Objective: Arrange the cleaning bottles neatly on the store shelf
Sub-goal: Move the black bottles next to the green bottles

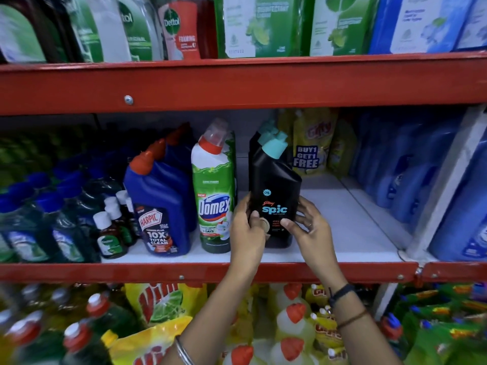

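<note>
Spic bottle (274, 196) upright on shelf (342, 225), both hands (246, 227) (307, 225) gripping its sides

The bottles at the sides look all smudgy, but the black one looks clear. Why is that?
In the head view, the black Spic bottle held between the left hand and right hand is sharp, its label readable. Toward the edges the blue bottles on the right and the dark green bottles on the left smear into blur, and the wide lens bends the red shelf rail.
</note>
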`<state>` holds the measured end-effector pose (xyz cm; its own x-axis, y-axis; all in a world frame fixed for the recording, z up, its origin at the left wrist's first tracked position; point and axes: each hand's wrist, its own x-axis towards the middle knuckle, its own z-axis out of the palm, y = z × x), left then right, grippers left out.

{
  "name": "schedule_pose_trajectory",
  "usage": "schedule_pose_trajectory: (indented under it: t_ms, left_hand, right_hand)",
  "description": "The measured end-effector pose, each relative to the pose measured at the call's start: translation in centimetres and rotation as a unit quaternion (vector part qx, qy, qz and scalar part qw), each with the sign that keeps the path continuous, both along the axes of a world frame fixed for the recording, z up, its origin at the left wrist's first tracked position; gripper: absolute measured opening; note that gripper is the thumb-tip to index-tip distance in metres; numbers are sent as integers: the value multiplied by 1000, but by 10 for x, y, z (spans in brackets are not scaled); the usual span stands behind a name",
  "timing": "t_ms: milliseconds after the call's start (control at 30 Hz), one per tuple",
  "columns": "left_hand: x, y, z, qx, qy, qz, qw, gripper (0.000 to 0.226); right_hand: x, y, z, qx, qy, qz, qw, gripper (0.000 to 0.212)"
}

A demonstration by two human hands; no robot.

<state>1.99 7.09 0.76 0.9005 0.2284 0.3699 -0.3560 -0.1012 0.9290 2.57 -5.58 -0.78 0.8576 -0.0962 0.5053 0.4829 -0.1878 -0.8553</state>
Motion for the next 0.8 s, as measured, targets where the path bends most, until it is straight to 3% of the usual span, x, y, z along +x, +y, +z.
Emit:
schedule_pose_trajectory:
  t_ms: [367,467,567,700,800]
  left_hand:
    - [-7,6,-8,51,-23,-37,998,41]
    - [-15,12,-10,4,-20,-81,996,83]
    - [-18,15,-12,-27,-7,-111,993,84]
    - [-14,17,-16,-41,8,-114,993,85]
    - [-15,17,-16,-41,3,-118,992,82]
  right_hand:
    - [1,4,-6,-10,15,7,1000,45]
    - [-8,4,-10,49,23,1,999,43]
    - [-16,6,-7,122,43,7,992,34]
    - [-17,9,-3,138,66,18,988,54]
    - [-14,9,-2,163,87,18,983,56]
